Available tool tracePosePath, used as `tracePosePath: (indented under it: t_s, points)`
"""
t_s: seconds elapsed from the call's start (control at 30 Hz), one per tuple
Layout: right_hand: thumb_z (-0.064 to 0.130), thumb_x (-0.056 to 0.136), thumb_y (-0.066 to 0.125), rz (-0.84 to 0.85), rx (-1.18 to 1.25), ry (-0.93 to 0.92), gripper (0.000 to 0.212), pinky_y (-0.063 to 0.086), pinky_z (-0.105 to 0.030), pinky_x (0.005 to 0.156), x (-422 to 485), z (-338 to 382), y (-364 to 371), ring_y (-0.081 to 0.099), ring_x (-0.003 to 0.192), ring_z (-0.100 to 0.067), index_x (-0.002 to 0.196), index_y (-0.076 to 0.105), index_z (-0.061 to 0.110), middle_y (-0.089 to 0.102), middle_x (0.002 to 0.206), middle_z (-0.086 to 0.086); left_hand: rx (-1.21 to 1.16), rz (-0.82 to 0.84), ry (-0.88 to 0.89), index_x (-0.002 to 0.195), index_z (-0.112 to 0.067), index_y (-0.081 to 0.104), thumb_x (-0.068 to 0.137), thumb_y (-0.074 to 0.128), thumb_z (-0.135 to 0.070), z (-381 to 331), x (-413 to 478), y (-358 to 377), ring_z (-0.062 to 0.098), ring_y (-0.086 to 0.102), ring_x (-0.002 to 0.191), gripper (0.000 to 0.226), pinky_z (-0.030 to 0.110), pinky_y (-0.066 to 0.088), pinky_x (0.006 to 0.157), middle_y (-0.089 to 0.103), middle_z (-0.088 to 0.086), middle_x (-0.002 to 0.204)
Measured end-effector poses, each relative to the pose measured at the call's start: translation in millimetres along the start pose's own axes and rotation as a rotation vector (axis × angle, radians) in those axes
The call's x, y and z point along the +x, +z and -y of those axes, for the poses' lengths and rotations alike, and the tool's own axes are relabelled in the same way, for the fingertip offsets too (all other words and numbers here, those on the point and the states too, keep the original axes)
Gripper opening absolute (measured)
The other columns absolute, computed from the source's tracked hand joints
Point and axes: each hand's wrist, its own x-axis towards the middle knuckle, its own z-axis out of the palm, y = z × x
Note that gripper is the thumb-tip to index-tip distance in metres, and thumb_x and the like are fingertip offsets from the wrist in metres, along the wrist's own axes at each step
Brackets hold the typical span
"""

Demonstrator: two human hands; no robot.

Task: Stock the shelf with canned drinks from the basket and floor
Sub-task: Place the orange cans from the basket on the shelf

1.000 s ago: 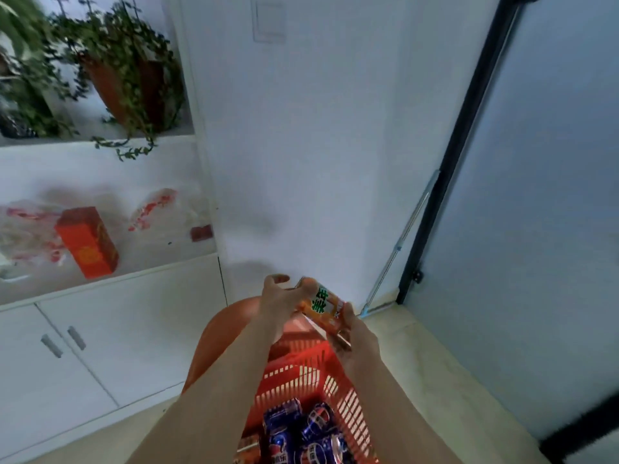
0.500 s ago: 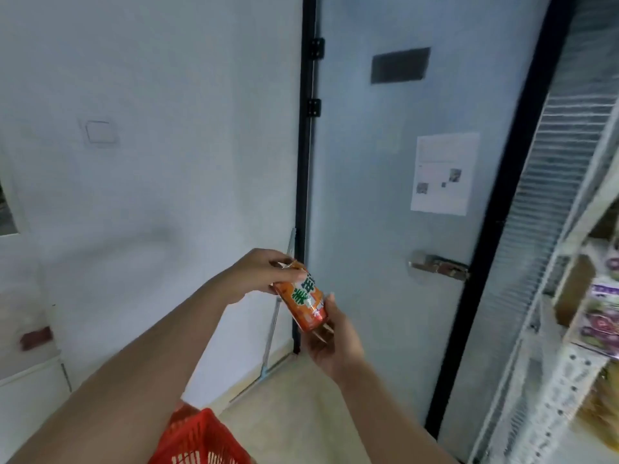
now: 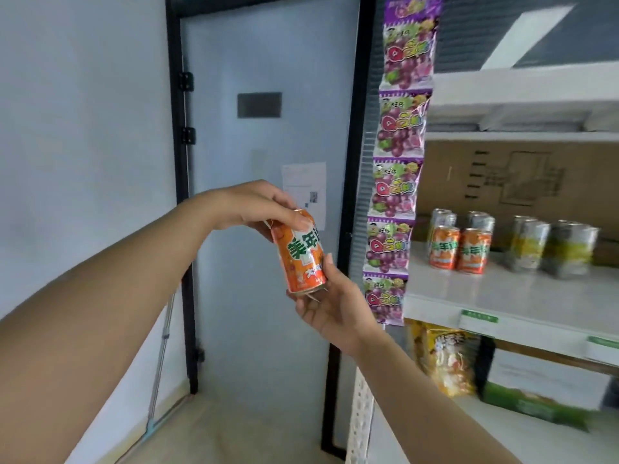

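**Orange can held between two hands, beside the shelf**

The orange can point(image 3: 303, 254) sits near the middle of the view, in the air and tilted, its top leaning toward 11 o'clock. The left hand point(image 3: 254, 205) comes in from 9 o'clock and grasps the can's top rim with thumb and fingertips. The right hand point(image 3: 330, 303), at the can's 5 o'clock, cradles the base with curled fingers, its thumb lying up the side. At 3 o'clock from the can, well apart, the white shelf point(image 3: 502, 296) carries two matching orange cans point(image 3: 459, 251), with yellow-labelled cans point(image 3: 549, 249) just beside them. A strip of purple snack packets point(image 3: 398, 162) hangs between can and shelf.
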Motion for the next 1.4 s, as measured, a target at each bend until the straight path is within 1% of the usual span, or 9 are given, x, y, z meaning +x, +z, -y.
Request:
tracePosePath:
  t_s: [0.2, 0.33, 0.47, 0.57, 0.7, 0.97, 1.13, 1.27, 1.4]
  points:
    - [0.048, 0.042, 0.094, -0.009, -0.096, -0.132, 0.104, 0.057, -0.032, 0.070, -44.6, 58.6, -43.8, 0.069, 0.093, -0.027, 0.131, 0.055, 0.011, 0.067, 0.115, -0.014, 0.085, 0.169, 0.180, 0.104, -0.013, 0.072, 0.077, 0.076, -0.034, -79.5, 40.0, 35.4, 0.013, 0.072, 0.089, 0.034, 0.025, 0.057, 0.070, 0.075, -0.001, 0.095]
    - [0.054, 0.038, 0.093, -0.069, -0.260, -0.210, 0.084, 0.054, -0.036, 0.083, -70.8, 91.7, -70.5, 0.067, 0.093, -0.022, 0.109, 0.068, 0.016, 0.071, 0.101, -0.008, 0.137, 0.266, 0.302, 0.104, -0.016, 0.072, 0.077, 0.077, -0.036, -118.0, 70.4, 58.6, 0.015, 0.072, 0.091, 0.034, 0.026, 0.059, 0.074, 0.075, 0.001, 0.097]
    - [0.057, 0.042, 0.091, -0.204, -0.432, -0.254, 0.077, 0.051, -0.036, 0.087, -89.5, 124.9, -102.1, 0.065, 0.099, -0.019, 0.105, 0.068, 0.019, 0.070, 0.101, -0.004, 0.179, 0.347, 0.421, 0.108, -0.015, 0.070, 0.079, 0.077, -0.030, -148.6, 104.4, 86.4, 0.008, 0.072, 0.078, 0.034, 0.019, 0.054, 0.061, 0.074, 0.001, 0.097]
    - [0.052, 0.055, 0.088, -0.328, -0.534, -0.273, 0.082, 0.053, -0.038, 0.089, -98.1, 149.8, -124.4, 0.065, 0.105, -0.022, 0.121, 0.061, 0.011, 0.069, 0.110, -0.009, 0.194, 0.390, 0.490, 0.112, -0.014, 0.068, 0.079, 0.079, -0.028, -163.7, 135.4, 112.7, 0.014, 0.072, 0.083, 0.038, 0.026, 0.058, 0.068, 0.073, 0.003, 0.101]
    - [0.037, 0.077, 0.074, -0.540, -0.640, -0.312, 0.056, 0.047, -0.046, 0.104, -97.2, 159.0, -152.1, 0.064, 0.112, -0.027, 0.126, 0.058, 0.014, 0.069, 0.117, -0.010, 0.212, 0.400, 0.518, 0.114, -0.016, 0.067, 0.077, 0.080, -0.032, -160.6, 177.5, 155.9, 0.016, 0.071, 0.086, 0.043, 0.035, 0.060, 0.080, 0.069, 0.002, 0.106]
    - [0.017, 0.089, 0.068, -0.704, -0.823, -0.406, 0.023, 0.056, -0.029, 0.087, -71.9, 155.8, -198.6, 0.069, 0.096, -0.019, 0.112, 0.063, 0.016, 0.073, 0.105, -0.008, 0.407, 0.351, 0.572, 0.133, -0.021, 0.056, 0.077, 0.076, -0.043, -148.7, 227.7, 221.0, 0.020, 0.057, 0.115, 0.064, 0.040, 0.050, 0.097, 0.056, 0.000, 0.135]
    - [0.015, 0.088, 0.071, -0.676, -0.927, -0.359, 0.036, 0.053, -0.020, 0.074, -51.2, 174.3, -230.1, 0.067, 0.088, -0.008, 0.122, 0.059, 0.013, 0.071, 0.100, 0.003, 0.432, 0.311, 0.509, 0.136, -0.023, 0.054, 0.078, 0.076, -0.042, -141.4, 252.7, 234.4, 0.019, 0.052, 0.122, 0.065, 0.039, 0.048, 0.100, 0.049, -0.002, 0.142]
    - [0.016, 0.086, 0.072, -0.644, -1.045, -0.329, 0.044, 0.054, -0.035, 0.093, -29.3, 178.1, -247.7, 0.065, 0.103, -0.015, 0.127, 0.055, 0.017, 0.069, 0.114, 0.000, 0.473, 0.292, 0.460, 0.135, -0.024, 0.053, 0.076, 0.078, -0.041, -131.5, 266.0, 241.9, 0.019, 0.049, 0.123, 0.067, 0.037, 0.048, 0.100, 0.046, -0.003, 0.141]
    - [0.017, 0.085, 0.073, -0.590, -0.982, -0.389, 0.057, 0.050, -0.015, 0.075, -11.6, 170.6, -260.1, 0.060, 0.101, -0.008, 0.132, 0.043, 0.027, 0.063, 0.116, 0.006, 0.438, 0.290, 0.418, 0.137, -0.025, 0.050, 0.074, 0.081, -0.035, -125.2, 272.6, 240.4, 0.016, 0.050, 0.121, 0.070, 0.037, 0.050, 0.099, 0.046, -0.005, 0.139]
